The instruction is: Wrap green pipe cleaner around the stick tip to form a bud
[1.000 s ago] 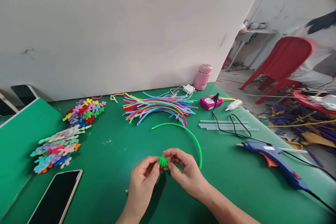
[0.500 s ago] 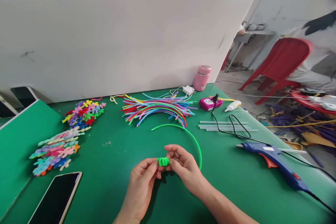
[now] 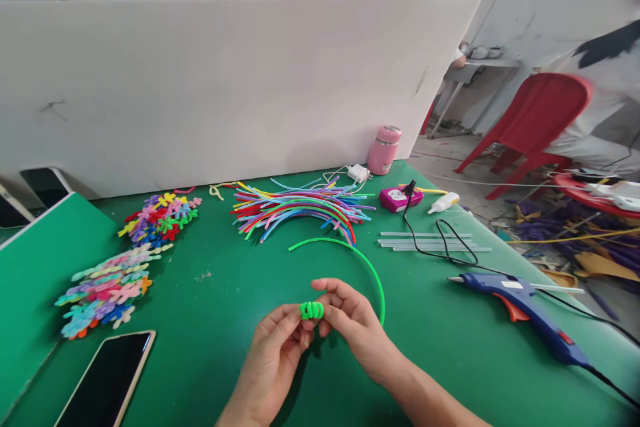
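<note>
A bright green pipe cleaner, coiled into a short row of loops (image 3: 312,310), is held between my two hands above the table. My left hand (image 3: 276,351) pinches its left end with thumb and fingertips. At the other end my right hand (image 3: 351,321) grips the coil the same way, its index finger raised and bent. A long green pipe cleaner (image 3: 367,261) curves in an arc on the table beyond my right hand, and its near end is hidden behind that hand.
Bundled coloured pipe cleaners (image 3: 295,207) lie behind my hands. At left are flower shapes (image 3: 110,290) and a phone (image 3: 107,380). To the right are clear glue sticks (image 3: 430,241), a blue glue gun (image 3: 525,307) with its black cord, a magenta box (image 3: 400,199) and a pink flask (image 3: 385,150).
The coil has turned and spread slightly between my fingers, its loops showing a little wider. Both hands keep their pinch in nearly the same spot.
</note>
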`<state>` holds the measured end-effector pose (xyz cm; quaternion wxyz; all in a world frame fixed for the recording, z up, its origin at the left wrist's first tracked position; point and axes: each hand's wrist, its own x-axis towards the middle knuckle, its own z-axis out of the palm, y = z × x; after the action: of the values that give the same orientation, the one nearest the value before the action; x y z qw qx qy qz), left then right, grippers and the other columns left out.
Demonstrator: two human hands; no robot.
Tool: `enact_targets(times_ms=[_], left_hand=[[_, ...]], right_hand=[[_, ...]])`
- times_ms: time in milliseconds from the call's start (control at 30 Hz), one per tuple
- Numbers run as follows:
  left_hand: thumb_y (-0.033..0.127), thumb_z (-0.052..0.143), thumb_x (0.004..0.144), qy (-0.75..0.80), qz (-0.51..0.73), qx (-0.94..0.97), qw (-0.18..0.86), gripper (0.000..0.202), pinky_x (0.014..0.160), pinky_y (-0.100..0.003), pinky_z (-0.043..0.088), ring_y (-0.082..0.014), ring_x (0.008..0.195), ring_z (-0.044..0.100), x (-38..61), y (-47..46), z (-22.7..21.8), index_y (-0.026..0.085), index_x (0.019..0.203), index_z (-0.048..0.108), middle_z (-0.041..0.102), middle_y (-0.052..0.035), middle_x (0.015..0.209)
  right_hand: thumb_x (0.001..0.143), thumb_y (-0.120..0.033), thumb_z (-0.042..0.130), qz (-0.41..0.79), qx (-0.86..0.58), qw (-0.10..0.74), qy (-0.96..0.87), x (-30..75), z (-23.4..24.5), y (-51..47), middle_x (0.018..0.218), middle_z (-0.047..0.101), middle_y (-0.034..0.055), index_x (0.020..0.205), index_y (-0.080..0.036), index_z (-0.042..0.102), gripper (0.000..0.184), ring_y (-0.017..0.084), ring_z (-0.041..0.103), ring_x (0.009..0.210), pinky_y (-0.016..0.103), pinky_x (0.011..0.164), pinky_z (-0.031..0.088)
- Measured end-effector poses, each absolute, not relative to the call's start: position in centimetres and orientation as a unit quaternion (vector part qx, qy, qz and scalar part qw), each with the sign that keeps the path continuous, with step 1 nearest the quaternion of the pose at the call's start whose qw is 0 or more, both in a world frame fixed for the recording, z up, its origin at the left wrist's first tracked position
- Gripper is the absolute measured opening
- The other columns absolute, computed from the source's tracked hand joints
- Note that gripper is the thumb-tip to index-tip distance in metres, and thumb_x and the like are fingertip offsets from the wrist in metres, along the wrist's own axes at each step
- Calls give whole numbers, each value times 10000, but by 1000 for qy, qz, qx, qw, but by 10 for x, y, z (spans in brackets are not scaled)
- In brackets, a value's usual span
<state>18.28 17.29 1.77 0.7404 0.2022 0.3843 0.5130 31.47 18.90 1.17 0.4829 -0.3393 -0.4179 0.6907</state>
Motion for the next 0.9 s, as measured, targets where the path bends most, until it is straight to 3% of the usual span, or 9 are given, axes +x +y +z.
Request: enact_targets(times_ms=[133, 267, 467, 900], left_hand=[[215, 641, 703, 408, 515, 220, 721, 113, 567, -198, 397, -93, 605, 489, 183, 172, 16, 130, 775, 653, 586, -23, 658], [273, 617, 722, 493, 509, 349, 613, 224, 554, -198, 387, -104, 603, 468, 180, 169, 16, 177, 924, 640, 538, 0, 655], [253, 628, 691, 515, 467, 544, 470, 152, 578, -227, 411, -145, 631, 492, 178, 168, 20, 201, 824, 678, 551, -29, 748], [259, 653, 669, 529, 451, 503, 514, 99, 551, -211, 418, -136, 592, 506, 178, 171, 16, 173, 710, 681, 608, -15, 649]], right_hand=[[702, -321, 613, 698, -355, 477, -399, 315, 10, 191, 606, 558, -32, 961, -156, 513, 323, 82, 502, 486, 219, 502, 364], [679, -256, 595, 690, -388, 470, -390, 315, 9, 193, 544, 513, -65, 953, -149, 511, 306, 66, 471, 440, 198, 471, 325], [658, -266, 604, 709, -385, 455, -377, 315, 13, 192, 552, 542, -57, 958, -158, 508, 333, 66, 445, 409, 198, 440, 320], [628, -208, 658, 779, -338, 462, -257, 315, 11, 191, 540, 530, -70, 973, -150, 511, 380, 32, 435, 402, 158, 433, 279]])
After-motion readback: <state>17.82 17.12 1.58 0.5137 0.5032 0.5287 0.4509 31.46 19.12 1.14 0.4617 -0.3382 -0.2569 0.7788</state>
